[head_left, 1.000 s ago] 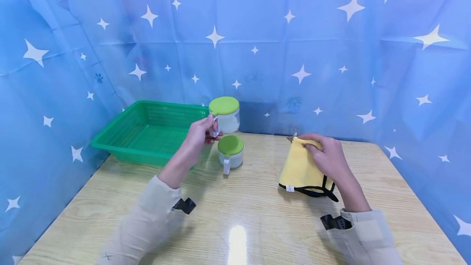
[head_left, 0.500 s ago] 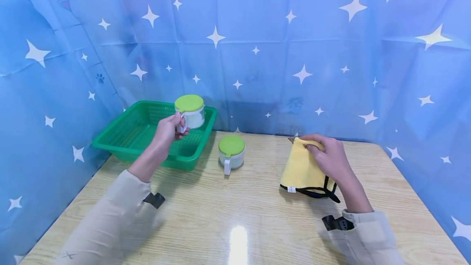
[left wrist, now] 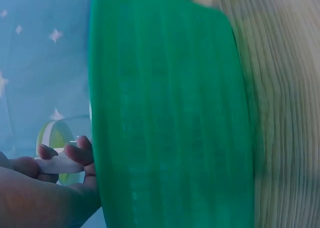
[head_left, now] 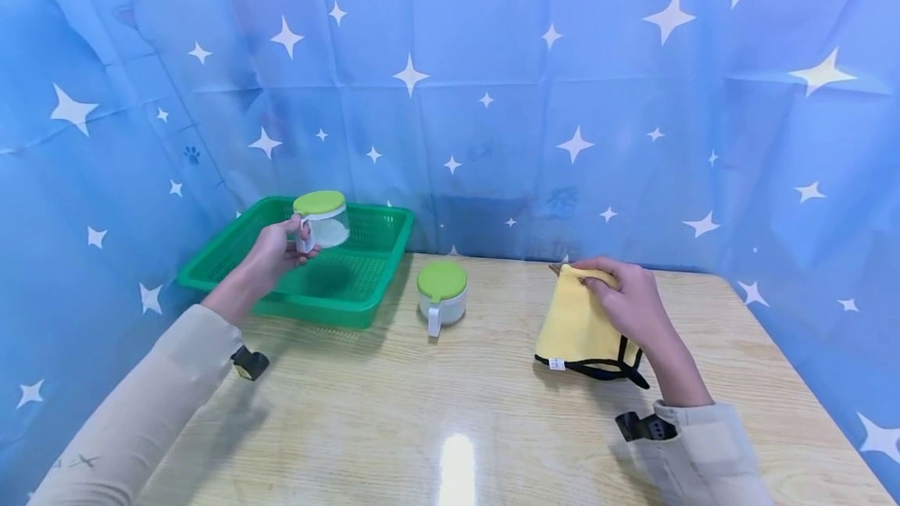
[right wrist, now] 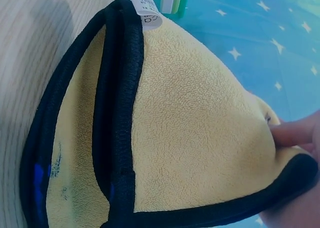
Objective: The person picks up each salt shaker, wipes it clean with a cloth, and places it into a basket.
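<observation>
My left hand (head_left: 276, 250) grips the white handle of a clear jar with a green lid (head_left: 329, 226), held upright above the green basket (head_left: 309, 307). In the left wrist view the fingers curl round the handle (left wrist: 61, 164), and the basket's side wall (left wrist: 175, 112) hides part of the jar. A second green-lidded jar (head_left: 443, 289) stands on the table to the right of the basket, its handle toward me. Over at the right, my right hand (head_left: 629, 299) pinches the top of a yellow cloth (head_left: 576, 322) with black edging, which hangs down to the table.
The wooden table (head_left: 394, 404) reaches back to a blue curtain (head_left: 492, 123) with white stars, which also runs along both sides. The basket stands at the back left, close to the curtain.
My left hand has carried its jar leftward, from above the second jar to over the basket. The right hand and the cloth have stayed in place.
</observation>
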`<state>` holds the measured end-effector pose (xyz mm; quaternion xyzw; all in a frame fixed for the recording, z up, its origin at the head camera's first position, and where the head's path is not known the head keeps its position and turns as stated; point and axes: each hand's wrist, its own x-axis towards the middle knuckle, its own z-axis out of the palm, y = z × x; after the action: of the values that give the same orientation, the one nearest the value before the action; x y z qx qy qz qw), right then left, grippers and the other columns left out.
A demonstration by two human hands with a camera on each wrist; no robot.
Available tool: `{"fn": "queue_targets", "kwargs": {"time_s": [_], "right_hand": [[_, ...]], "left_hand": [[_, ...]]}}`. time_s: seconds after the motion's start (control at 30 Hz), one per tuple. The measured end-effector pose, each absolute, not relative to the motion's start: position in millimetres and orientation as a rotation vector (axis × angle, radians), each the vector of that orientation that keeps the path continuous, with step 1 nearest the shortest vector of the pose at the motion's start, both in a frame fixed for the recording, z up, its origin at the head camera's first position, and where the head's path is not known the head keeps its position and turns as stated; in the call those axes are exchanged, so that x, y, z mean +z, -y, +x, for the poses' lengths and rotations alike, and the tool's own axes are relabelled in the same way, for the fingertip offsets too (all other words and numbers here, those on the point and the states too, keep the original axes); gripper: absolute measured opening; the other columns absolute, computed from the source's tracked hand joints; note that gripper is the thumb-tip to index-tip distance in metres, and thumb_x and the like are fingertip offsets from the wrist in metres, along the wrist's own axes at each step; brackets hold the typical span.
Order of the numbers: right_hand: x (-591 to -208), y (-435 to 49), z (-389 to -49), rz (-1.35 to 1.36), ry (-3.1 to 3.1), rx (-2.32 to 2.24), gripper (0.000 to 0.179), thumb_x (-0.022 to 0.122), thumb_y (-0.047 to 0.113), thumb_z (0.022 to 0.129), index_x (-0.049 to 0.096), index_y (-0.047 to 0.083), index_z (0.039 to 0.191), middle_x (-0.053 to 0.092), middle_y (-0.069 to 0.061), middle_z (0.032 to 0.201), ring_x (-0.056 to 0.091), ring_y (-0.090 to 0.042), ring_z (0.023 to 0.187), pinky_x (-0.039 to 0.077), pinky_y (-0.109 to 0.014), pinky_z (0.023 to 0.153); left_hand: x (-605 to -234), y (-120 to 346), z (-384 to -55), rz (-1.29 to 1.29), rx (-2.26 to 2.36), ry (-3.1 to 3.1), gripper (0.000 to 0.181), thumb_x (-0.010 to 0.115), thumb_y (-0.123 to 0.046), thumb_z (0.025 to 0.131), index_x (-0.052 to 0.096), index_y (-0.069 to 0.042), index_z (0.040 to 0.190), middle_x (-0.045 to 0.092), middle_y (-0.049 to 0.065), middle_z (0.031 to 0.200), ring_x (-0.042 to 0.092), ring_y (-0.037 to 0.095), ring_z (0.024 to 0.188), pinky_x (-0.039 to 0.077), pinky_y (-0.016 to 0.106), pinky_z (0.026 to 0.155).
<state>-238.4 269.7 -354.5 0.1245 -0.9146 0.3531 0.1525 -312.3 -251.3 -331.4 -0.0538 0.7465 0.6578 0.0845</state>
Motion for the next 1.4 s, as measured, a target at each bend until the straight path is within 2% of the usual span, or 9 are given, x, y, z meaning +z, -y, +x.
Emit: {"fn": "queue_targets", "kwargs": {"time_s": [0.17,0.3,0.37,0.57,0.7,0.87,1.17,1.27,1.4], "right_hand": [[-355,-271,-240,0.366,2.621,1.001,0.029,0.057,0.003,0.102,0.073,0.009,0.126,0.076,-0.022,0.109,0.021,-0.008,0.041,0.027,-0.026,0.041],[-355,-271,-241,0.359,2.635,1.004,0.03,0.057,0.004,0.102,0.073,0.009,0.126,0.075,-0.022,0.11,0.022,-0.008,0.042,0.028,-0.026,0.042],[-355,-271,-241,0.353,2.64,1.004,0.03,0.057,0.004,0.102,0.073,0.009,0.126,0.075,-0.022,0.11,0.021,-0.008,0.042,0.027,-0.026,0.043],[-355,-271,-240,0.344,2.649,1.017,0.03,0.056,0.004,0.102,0.073,0.009,0.126,0.075,-0.022,0.112,0.021,-0.008,0.043,0.028,-0.026,0.043],[-355,-271,-240,0.343,2.645,1.023,0.03,0.056,0.002,0.101,0.073,0.008,0.125,0.075,-0.023,0.113,0.022,-0.008,0.043,0.028,-0.026,0.043],[-356,-271,-239,0.346,2.657,1.031,0.031,0.056,0.002,0.101,0.073,0.009,0.126,0.074,-0.023,0.114,0.022,-0.007,0.043,0.028,-0.026,0.043],[-357,-271,-238,0.355,2.66,1.033,0.032,0.056,0.001,0.101,0.073,0.009,0.127,0.074,-0.023,0.112,0.021,-0.008,0.043,0.028,-0.026,0.043],[-357,-271,-239,0.364,2.654,1.025,0.032,0.056,0.001,0.101,0.073,0.008,0.127,0.075,-0.024,0.113,0.021,-0.007,0.043,0.028,-0.025,0.043],[-357,-270,-240,0.371,2.651,1.02,0.032,0.056,0.0,0.1,0.073,0.008,0.126,0.074,-0.024,0.114,0.02,-0.007,0.043,0.027,-0.025,0.043]], "left_hand": [[-332,273,-328,-0.204,1.911,-2.23,0.036,0.021,-0.041,0.114,0.042,-0.013,0.104,0.042,0.015,0.142,0.066,0.01,0.088,0.049,0.022,0.073],[-334,289,-338,-0.256,1.866,-2.219,0.036,0.019,-0.036,0.114,0.044,-0.012,0.105,0.012,0.021,0.17,0.068,0.011,0.088,0.049,0.024,0.073],[-336,295,-342,-0.275,1.853,-2.213,0.036,0.017,-0.035,0.114,0.045,-0.012,0.107,-0.007,0.016,0.174,0.069,0.012,0.089,0.049,0.025,0.072],[-349,309,-353,-0.34,1.817,-2.245,0.032,0.019,-0.034,0.112,0.043,-0.013,0.116,0.017,0.027,0.165,0.068,0.016,0.084,0.052,0.026,0.067],[-356,314,-358,-0.378,1.801,-2.247,0.028,0.021,-0.032,0.111,0.042,-0.012,0.11,0.036,0.022,0.142,0.064,0.02,0.089,0.055,0.026,0.069],[-361,319,-362,-0.401,1.798,-2.234,0.029,0.02,-0.03,0.111,0.041,-0.011,0.104,0.039,0.016,0.128,0.06,0.022,0.093,0.056,0.025,0.07],[-368,323,-364,-0.435,1.791,-2.192,0.035,0.017,-0.025,0.109,0.045,-0.008,0.095,0.043,0.026,0.13,0.068,0.021,0.08,0.059,0.026,0.071],[-368,323,-366,-0.445,1.748,-2.181,0.037,0.018,-0.024,0.11,0.05,-0.005,0.109,0.042,0.035,0.139,0.068,0.028,0.092,0.061,0.029,0.081],[-368,322,-367,-0.46,1.673,-2.209,0.049,0.018,-0.023,0.11,0.042,0.003,0.144,0.034,0.041,0.15,0.059,0.042,0.119,0.06,0.035,0.093]]}}
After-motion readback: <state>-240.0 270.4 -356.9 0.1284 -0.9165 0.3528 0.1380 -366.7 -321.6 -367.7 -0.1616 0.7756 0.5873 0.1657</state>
